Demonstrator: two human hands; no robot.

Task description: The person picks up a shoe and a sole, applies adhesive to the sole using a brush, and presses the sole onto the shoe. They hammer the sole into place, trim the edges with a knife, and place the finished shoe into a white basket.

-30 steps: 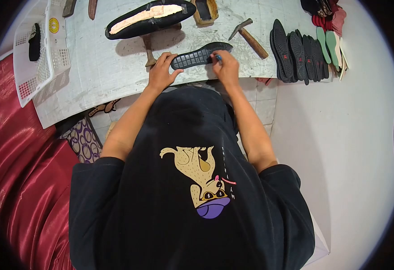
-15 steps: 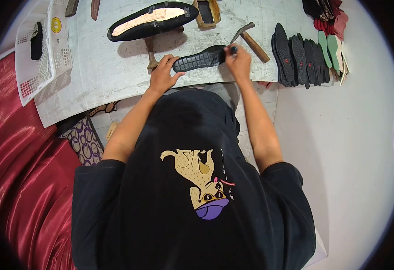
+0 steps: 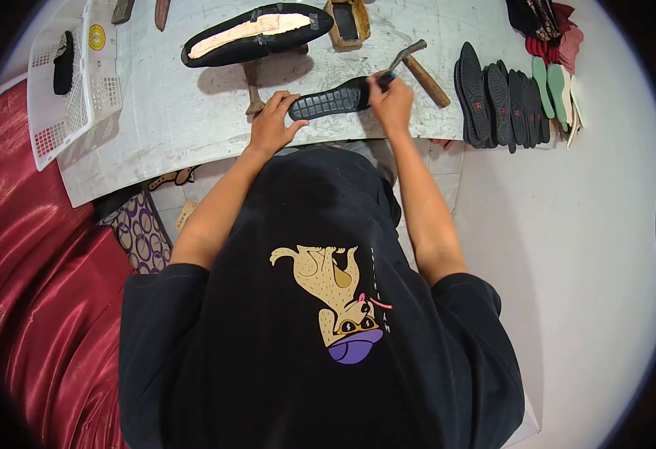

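A black rubber shoe sole (image 3: 331, 98) lies tread-up near the front edge of the grey worktable (image 3: 185, 120). My left hand (image 3: 272, 123) presses on its left end and holds it flat. At the sole's right end my right hand (image 3: 389, 96) is closed around a small blue-tipped tool, perhaps a pen, whose tip touches the sole. A black shoe upper with a pale insole (image 3: 257, 31) sits upside down on a metal stand just beyond the sole.
A hammer (image 3: 417, 63) lies right of my right hand. Several black soles (image 3: 496, 93) stand in a row at the table's right, beside green and pink insoles (image 3: 556, 75). A white plastic basket (image 3: 66, 75) stands at the left. Red cloth (image 3: 28, 284) covers the seat.
My right hand has slid with the tool along the sole from its middle to its right end. The left hand has stayed on the left end.
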